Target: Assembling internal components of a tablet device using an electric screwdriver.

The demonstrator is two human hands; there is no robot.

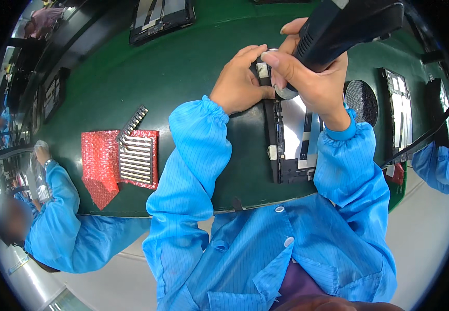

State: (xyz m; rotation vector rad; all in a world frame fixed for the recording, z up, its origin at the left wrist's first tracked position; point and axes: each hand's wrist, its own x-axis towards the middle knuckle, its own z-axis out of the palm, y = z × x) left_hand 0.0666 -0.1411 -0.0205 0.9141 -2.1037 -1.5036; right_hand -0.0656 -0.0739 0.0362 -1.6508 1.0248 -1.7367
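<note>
Head view, only one angle here.

Right hand (312, 78) is wrapped tight around a black powered driver (349, 26), fingers closed on the body, tip pointing down at the top corner of the black device chassis (286, 140). The chassis lies flat on the green bench (157, 78), right in front of the person, long side running away from them. Left hand (242, 78) has fingers curled and pressed against the chassis top edge, thumb and fingertips bracing it just beside the driver tip. It's steadying, not lifting.

Risks as I see them:
- Left fingertips sit touching-close to the bit. If the tip cams out or skates off, it goes into a finger or gouges the pale inner panel.
- The driver looks tilted, not plumb over the fastener. Likely outcome: a cross-threaded or stripped head. Can't see the bit or screw itself; the hands hide it.
- The chassis is held at one end only. The near end sits by the bench edge, so torque could spin it or walk it toward the drop.
- The driver's cable (421, 140) trails off to the right, over another chassis (398, 114). A snag there would yank the tool mid-drive.
- The round perforated tray (362, 101) is just beside the right wrist; a sleeve brushing it could bump it.

The red bubble-wrap sheet (102, 166) with the grey strip parts (136, 158) is well apart on the left, no issue. A co-worker's blue sleeve (58, 212) is further left, clear of this.
</note>
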